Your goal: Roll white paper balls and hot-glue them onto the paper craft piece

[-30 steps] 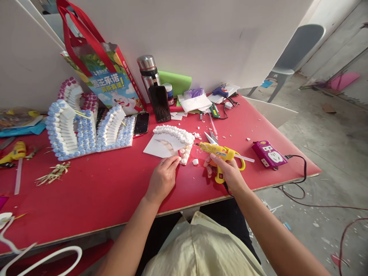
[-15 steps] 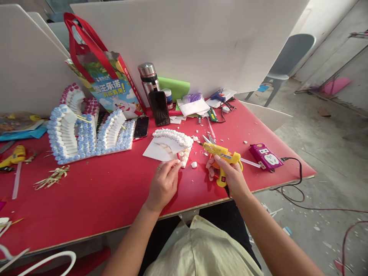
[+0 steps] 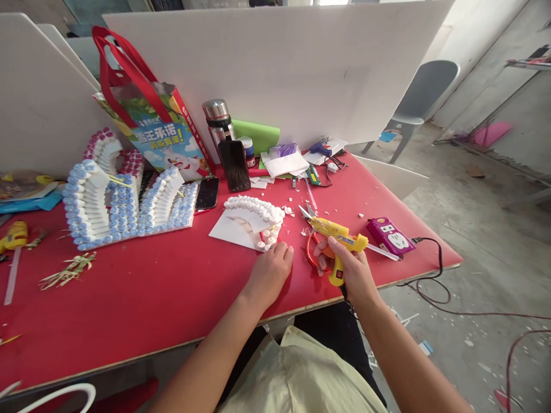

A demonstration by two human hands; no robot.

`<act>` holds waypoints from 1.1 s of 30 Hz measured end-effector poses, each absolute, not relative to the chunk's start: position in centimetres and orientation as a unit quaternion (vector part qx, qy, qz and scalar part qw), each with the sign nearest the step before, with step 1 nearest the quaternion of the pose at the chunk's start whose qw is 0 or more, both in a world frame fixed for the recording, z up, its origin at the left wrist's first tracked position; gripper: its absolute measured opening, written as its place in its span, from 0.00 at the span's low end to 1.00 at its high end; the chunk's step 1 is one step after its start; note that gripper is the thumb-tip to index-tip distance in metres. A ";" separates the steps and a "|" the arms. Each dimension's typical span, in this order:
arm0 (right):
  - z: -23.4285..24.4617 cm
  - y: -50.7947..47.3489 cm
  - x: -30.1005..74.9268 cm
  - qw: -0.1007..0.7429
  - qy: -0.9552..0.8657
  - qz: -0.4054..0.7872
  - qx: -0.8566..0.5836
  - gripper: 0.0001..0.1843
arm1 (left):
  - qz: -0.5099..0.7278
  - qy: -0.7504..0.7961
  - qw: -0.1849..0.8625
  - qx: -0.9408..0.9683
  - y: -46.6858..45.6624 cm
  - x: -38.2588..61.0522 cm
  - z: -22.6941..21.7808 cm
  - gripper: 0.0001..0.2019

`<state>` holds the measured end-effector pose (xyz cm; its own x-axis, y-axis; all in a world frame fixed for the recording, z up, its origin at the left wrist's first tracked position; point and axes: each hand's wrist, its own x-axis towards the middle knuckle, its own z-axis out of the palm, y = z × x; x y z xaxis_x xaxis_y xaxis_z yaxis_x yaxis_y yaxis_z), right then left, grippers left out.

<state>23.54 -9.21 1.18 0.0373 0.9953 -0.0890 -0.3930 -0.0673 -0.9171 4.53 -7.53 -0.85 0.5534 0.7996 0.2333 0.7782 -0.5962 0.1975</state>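
My right hand (image 3: pixel 350 269) grips a yellow hot-glue gun (image 3: pixel 338 235) by its handle, nozzle pointing left above the red table (image 3: pixel 150 287). Red-handled scissors (image 3: pixel 310 252) lie just under and left of the gun. My left hand (image 3: pixel 271 271) rests on the table with fingers curled, its fingertips over the spot where a small white piece lay beside the white card with rows of white paper rolls (image 3: pixel 253 218). What the fingers pinch is hidden.
A blue-and-white rolled-paper model (image 3: pixel 124 201) stands at left, a red-handled bag (image 3: pixel 150 120) behind it. Two phones (image 3: pixel 235 165), a steel flask (image 3: pixel 216 117), papers and tools line the white back board. A purple power strip (image 3: pixel 390 235) lies right; another glue gun (image 3: pixel 12 236) far left.
My left hand slid right from the card's lower edge to the small white piece beside it. The right hand with the glue gun drew slightly back; the view shifted a little.
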 end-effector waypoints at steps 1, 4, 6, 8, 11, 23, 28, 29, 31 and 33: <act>1.1 -9.2 23.6 0.583 -0.355 0.596 -0.423 0.15 | 0.186 0.447 0.075 0.872 -7.7 4.5 -0.8 0.14; 1.0 -9.3 23.7 0.581 -0.353 0.602 -0.419 0.15 | 0.318 0.455 0.264 0.789 -8.8 4.2 -0.2 0.08; 0.9 -9.4 23.8 0.573 -0.359 0.611 -0.411 0.14 | 0.394 0.461 0.458 0.650 -9.6 3.8 0.4 0.07; 1.0 -9.5 23.8 0.559 -0.369 0.622 -0.405 0.14 | 0.440 0.421 0.636 0.473 -10.2 3.3 0.9 0.09; 1.1 -9.7 23.6 0.537 -0.383 0.639 -0.395 0.13 | 0.503 0.360 0.735 0.277 -10.4 2.4 1.2 0.10; 1.5 -10.4 23.2 0.480 -0.445 0.661 -0.367 0.12 | 0.574 0.345 0.715 0.201 -9.7 0.0 1.0 0.16; 2.6 -10.9 22.9 0.446 -0.491 0.661 -0.351 0.12 | 0.596 0.338 0.686 0.244 -9.5 -0.7 1.7 0.14; 2.8 -11.0 22.8 0.442 -0.499 0.660 -0.348 0.12 | 0.597 0.339 0.683 0.249 -9.5 -0.8 1.8 0.14; 3.1 -11.2 22.6 0.432 -0.515 0.657 -0.341 0.12 | 0.592 0.344 0.682 0.257 -9.4 -0.9 1.9 0.14; 3.2 -11.4 22.3 0.421 -0.529 0.656 -0.337 0.12 | 0.584 0.350 0.684 0.263 -9.4 -0.9 1.9 0.13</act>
